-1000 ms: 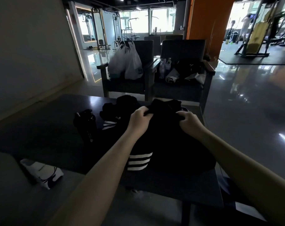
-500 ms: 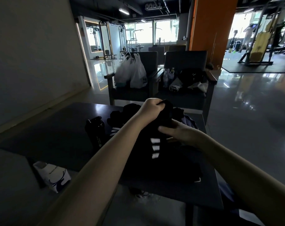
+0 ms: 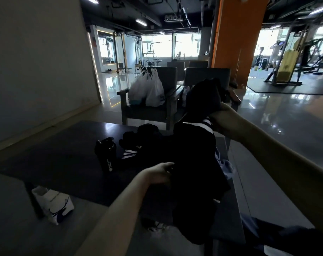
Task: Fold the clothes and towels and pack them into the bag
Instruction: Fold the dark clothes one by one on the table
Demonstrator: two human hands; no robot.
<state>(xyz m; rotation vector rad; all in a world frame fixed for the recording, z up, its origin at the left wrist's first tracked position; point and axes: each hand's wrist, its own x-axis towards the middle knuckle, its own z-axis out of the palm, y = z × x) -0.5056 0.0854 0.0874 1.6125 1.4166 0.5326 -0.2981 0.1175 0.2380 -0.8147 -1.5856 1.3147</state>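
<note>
- Right hand [image 3: 223,110] is clutching a black striped garment [image 3: 193,163], holding it raised over the desk [image 3: 64,159].
- Left hand [image 3: 161,173] is touching the garment's lower edge; whether it is gripping cannot be told.
- White plastic bags [image 3: 147,89] are sitting on a chair [image 3: 147,113], contents hidden.

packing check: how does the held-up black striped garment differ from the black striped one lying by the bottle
The held black garment hangs long from the raised right hand; the lying black garment sits bunched on the table. The held one is gripped, the lying one is not. Both have white stripes.
</note>
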